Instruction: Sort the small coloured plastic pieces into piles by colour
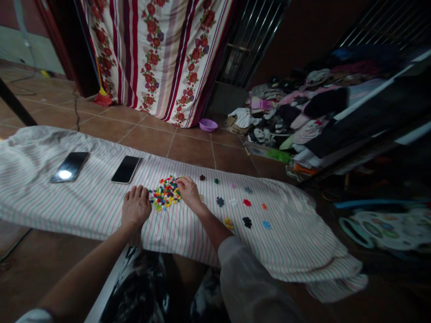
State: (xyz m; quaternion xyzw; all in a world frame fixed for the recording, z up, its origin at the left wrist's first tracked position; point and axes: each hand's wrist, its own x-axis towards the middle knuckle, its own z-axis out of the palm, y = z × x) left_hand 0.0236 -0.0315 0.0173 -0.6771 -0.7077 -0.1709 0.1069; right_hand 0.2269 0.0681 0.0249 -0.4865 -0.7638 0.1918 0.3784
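A mixed heap of tiny coloured pieces (166,194), too small to tell if beads or bricks, lies on a striped cloth (94,202). My left hand (136,206) rests flat at the heap's left edge, fingers stretched out. At the upper right edge of the heap, my right hand (189,193) has thumb and fingertips pinched together; what they hold, if anything, is hidden. Right of it sit several small single-colour groups, among them a red group (247,202), a black group (247,222), a yellow group (228,223) and a blue group (266,224).
Two phones, a left phone (70,167) and a right phone (126,169), lie left of the heap. Beyond the cloth are a floral curtain (158,58), a purple basin (208,125) and a pile of clothes (296,103). A broom (103,96) leans by the curtain.
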